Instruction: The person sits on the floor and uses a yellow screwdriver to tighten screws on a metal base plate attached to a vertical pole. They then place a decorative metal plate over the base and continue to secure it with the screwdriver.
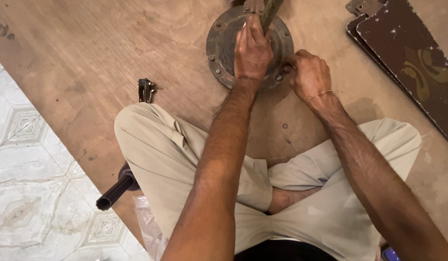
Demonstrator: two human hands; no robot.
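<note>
Sat cross-legged on a brown board (79, 58), beige trousers (185, 164) filling the near part of the view. Black tube (115, 192) poking out from under the knee at 8 o'clock, crinkled clear plastic (149, 227) just beside it. Loose screw (285, 126) lying on the bare wood just beyond the shins, small metal clip (146, 90) out at 10.

Further up, at 12 o'clock: round metal disc (223, 46), flat on the board, bolts around its rim, a rod (271, 9) rising from its middle. Left hand (253, 50) laid over the disc, fingers curled loosely against the rod, steadying it by the look of it. Right hand (308, 72) closed tight at the rim near 4 o'clock, pinching something small, probably a bolt or nut; too hidden to say which.

Looked like mid-fastening on the rim hardware, tightening or loosening not tellable. Next move probably called for turning with the fingertips while keeping the disc from spinning.

Dark painted blades (407, 63) at 2 o'clock, well apart. Pale patterned tiles (26, 174) past the board's edge at 8.
</note>
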